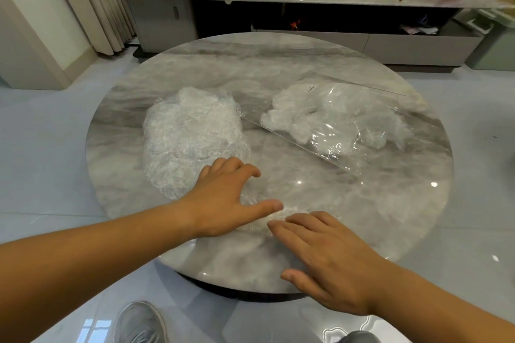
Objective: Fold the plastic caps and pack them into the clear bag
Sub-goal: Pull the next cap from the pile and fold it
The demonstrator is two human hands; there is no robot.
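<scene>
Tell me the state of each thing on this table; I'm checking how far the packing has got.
pile of caps: loose, crumpled, heaped on the table.
clear bag: lying flat, partly filled with caps; its mouth cannot be made out.
single cap: lying on the table, under both hands.
left hand: fingers spread, pressing the single cap.
right hand: flat, fingers straight, fingertips on the single cap.

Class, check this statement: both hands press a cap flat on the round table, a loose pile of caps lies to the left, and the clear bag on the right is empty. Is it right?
No. The head view shows the clear bag already holds caps. The rest stands: left hand and right hand press a cap on the round table, loose pile to the left.
</scene>
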